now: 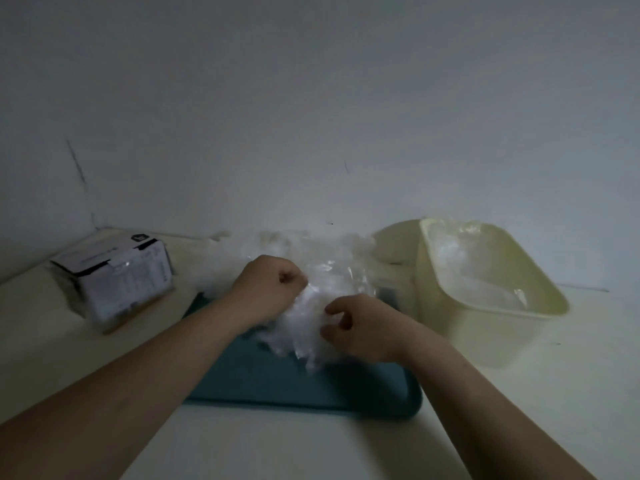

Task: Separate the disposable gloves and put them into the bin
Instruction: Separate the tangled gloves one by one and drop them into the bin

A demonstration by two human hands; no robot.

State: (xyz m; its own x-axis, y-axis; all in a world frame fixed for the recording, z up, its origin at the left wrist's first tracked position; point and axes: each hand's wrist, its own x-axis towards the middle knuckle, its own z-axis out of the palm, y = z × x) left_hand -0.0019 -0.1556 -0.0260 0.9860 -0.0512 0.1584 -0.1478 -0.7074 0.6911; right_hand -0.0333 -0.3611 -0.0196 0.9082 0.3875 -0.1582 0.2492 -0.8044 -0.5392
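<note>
Nearest, a teal tray [311, 386] lies flat on the pale desk [519, 410]. Over its far half both hands work a crumpled heap of clear gloves [325, 282]. The left hand [270, 289], at 9 o'clock of the heap, has its fingers curled and pinches the plastic. The right hand [360, 327], at 5 o'clock, pinches a fold between thumb and bent fingers. A printed box [117, 278] sits at 9 o'clock. A cream bin [460, 341] stands at 3 o'clock, with clear plastic inside it. Behind is the wall [311, 116].
</note>
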